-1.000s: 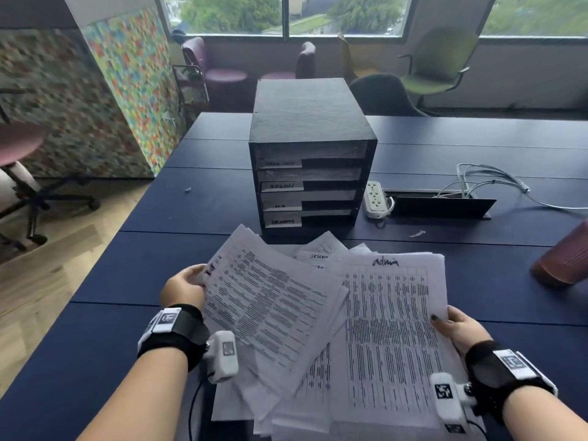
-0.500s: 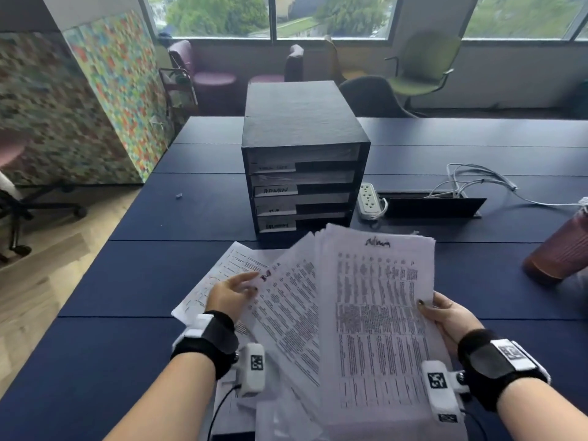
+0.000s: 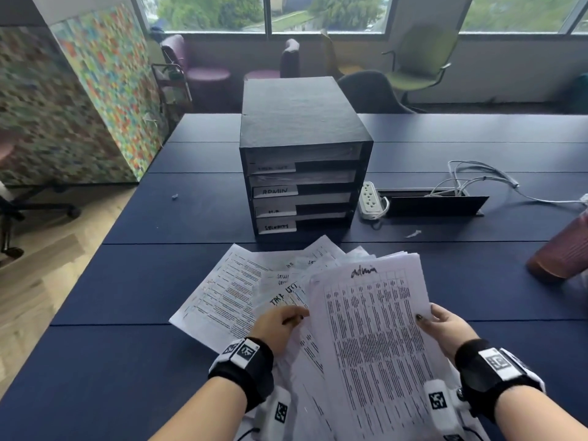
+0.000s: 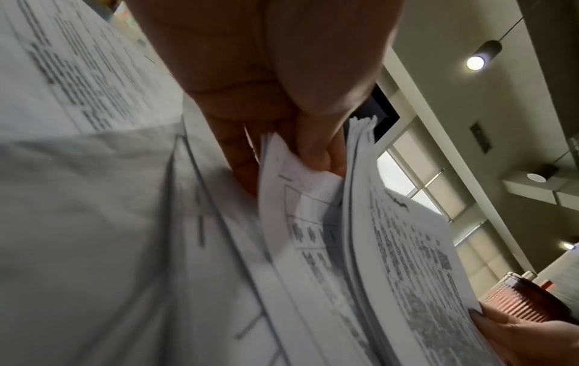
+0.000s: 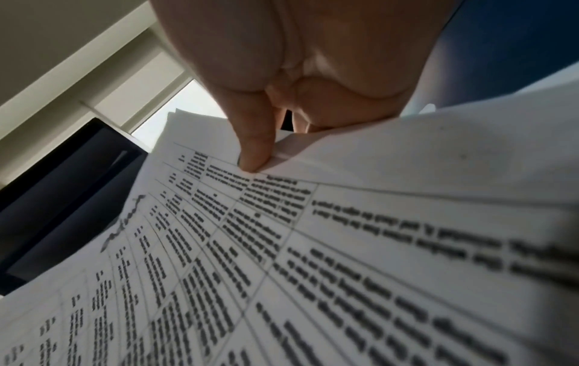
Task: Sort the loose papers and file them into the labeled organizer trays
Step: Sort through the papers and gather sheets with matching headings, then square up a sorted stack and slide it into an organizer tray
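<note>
A black organizer (image 3: 302,148) stands mid-table with labelled trays; the second reads ADMIN (image 3: 275,190). In front of it loose printed papers (image 3: 229,294) lie fanned on the table. My right hand (image 3: 442,326) grips the right edge of a thick stack (image 3: 375,338) whose top sheet is headed "admin", thumb (image 5: 253,148) on top. The stack (image 5: 282,247) is tilted up off the table. My left hand (image 3: 280,326) is at the stack's left edge. Its fingers (image 4: 313,153) pinch a few sheets (image 4: 282,178) just left of the stack (image 4: 407,247).
On the dark blue table (image 3: 127,281), right of the organizer, are a white power strip (image 3: 370,198), an open cable box (image 3: 436,205) and white cables (image 3: 477,179). A ribbed reddish tumbler (image 3: 563,253) lies at the right edge. Chairs stand beyond the far edge.
My left hand let go of the leftmost sheet, which now lies flat, and moved right to the stack's left edge. My right hand kept its grip on the admin stack.
</note>
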The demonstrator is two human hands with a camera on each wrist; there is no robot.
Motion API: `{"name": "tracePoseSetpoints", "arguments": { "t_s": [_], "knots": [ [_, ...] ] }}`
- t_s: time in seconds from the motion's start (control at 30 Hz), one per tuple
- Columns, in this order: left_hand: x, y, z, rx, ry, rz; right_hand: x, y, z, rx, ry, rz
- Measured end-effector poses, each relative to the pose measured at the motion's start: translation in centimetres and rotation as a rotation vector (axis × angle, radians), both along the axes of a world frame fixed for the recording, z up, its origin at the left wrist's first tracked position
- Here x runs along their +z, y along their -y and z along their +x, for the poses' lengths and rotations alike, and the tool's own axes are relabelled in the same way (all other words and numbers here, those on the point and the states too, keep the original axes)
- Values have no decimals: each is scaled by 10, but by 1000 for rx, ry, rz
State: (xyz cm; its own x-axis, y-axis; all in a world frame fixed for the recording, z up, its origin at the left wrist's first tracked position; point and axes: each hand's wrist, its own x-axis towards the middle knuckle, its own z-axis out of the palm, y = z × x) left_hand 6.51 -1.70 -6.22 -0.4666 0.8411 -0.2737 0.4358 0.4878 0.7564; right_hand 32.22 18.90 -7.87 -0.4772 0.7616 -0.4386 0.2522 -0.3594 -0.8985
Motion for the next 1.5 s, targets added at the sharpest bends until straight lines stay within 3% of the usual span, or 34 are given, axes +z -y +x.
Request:
{"name": "tracePoseSetpoints", "arguments": {
  "t_s": [0.1,0.2,0.27,0.4,0.53,0.73,0.87,0.97,1.07,1.23,1.4,1.5],
  "knots": [
    [-9,1,-8,108,-88,75,-3,-2,-4,27,30,7],
    [-15,10,-20,398,-253,-19,-17,-8,-2,9,135,49],
    [-21,15,-28,477,-223,-79,-22,-10,-2,13,190,75],
    [-23,14,-26,429,-214,-143,-26,-11,-3,23,213,85],
    [-23,13,-14,242,-204,-74,-29,-13,-2,18,220,85],
    [-19,16,-6,124,-194,-63,-22,-9,-1,17,207,79],
    [-16,19,-3,195,-219,-99,-21,-9,0,-8,219,76],
    [-10,21,4,343,-359,-71,-17,-11,-1,0,195,61],
    [6,15,15,344,-370,-1,-6,-15,-3,53,146,84],
    [42,-1,26,316,-234,213,68,-4,-34,187,202,383],
    [79,-7,26,378,-103,436,155,16,-68,459,391,930],
    [89,-6,23,430,97,520,195,46,-86,561,383,1250]
  ]
}}
